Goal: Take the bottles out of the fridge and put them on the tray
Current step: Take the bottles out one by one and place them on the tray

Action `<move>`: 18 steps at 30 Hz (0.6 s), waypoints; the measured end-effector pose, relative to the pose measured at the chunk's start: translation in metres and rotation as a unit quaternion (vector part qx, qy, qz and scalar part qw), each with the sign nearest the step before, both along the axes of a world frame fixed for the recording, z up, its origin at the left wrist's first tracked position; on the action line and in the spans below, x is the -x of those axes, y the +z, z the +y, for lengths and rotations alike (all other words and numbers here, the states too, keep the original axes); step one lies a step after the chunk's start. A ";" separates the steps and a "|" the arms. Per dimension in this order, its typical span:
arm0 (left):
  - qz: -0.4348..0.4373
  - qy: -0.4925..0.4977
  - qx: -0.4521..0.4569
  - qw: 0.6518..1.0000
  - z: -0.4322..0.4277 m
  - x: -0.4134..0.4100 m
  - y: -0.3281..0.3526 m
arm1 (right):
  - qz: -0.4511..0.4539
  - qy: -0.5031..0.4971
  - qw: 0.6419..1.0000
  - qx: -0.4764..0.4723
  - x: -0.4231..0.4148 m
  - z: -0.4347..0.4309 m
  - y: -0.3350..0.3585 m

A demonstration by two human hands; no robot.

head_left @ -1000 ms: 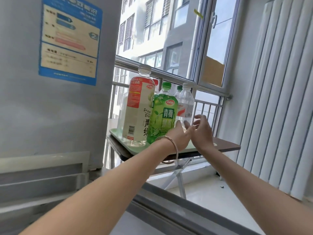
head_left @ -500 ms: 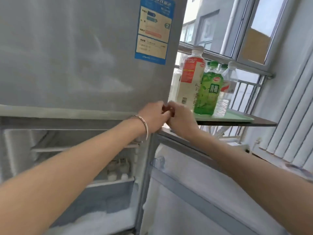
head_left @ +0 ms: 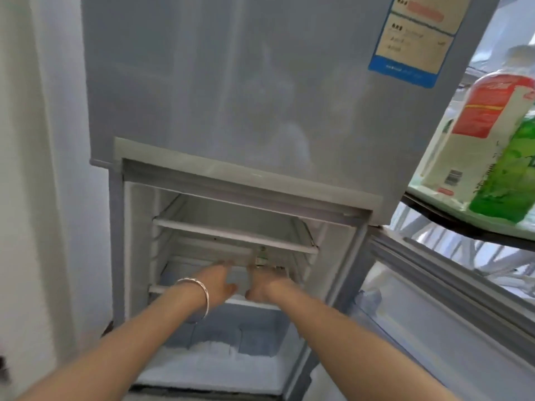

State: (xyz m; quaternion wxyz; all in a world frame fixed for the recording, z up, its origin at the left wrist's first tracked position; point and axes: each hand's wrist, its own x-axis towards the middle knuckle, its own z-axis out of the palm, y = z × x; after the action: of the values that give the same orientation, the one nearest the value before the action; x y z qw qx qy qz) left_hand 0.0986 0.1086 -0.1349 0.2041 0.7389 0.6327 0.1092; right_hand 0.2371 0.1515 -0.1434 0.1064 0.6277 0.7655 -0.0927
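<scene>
Grey fridge [head_left: 231, 82] stands open; left hand [head_left: 215, 280] is spread, right hand [head_left: 265, 282] too blurry to tell; tray [head_left: 434, 198] at three o'clock.

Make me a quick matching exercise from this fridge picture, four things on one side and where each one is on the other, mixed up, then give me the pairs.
Things
1. thin silver bangle
2. blue-edged energy label sticker
3. tall white bottle with a red label
4. small green-capped bottle

Places
A. on the pale green tray at the right
B. on the wrist of the left hand
C. deep on a shelf inside the open fridge compartment, ahead of the right hand
D. stuck on the closed grey upper door

Pairs: 1-B, 2-D, 3-A, 4-C
</scene>
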 end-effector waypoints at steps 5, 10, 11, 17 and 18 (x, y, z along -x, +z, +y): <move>-0.001 0.017 -0.021 1.000 0.026 0.007 -0.040 | -0.005 -0.026 1.000 -0.016 -0.004 0.045 -0.063; 0.001 0.022 0.004 1.000 0.045 -0.003 -0.063 | -0.019 0.021 0.998 -0.063 -0.014 0.049 -0.116; -0.001 0.020 0.007 1.000 0.047 -0.007 -0.066 | 0.002 0.019 0.996 -0.090 -0.016 0.047 -0.122; -0.005 0.007 0.014 1.000 0.048 -0.022 -0.068 | 0.040 0.018 0.984 -0.172 -0.022 0.028 -0.106; -0.008 0.003 0.013 1.000 0.046 -0.024 -0.063 | 0.042 0.022 0.982 -0.185 -0.023 0.025 -0.098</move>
State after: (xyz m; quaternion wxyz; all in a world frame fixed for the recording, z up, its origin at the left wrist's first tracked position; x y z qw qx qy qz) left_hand 0.1225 0.1550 -0.1983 0.2185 0.7334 0.6347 0.1072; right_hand 0.2605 0.1762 -0.2417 -0.0422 0.6154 0.7866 0.0268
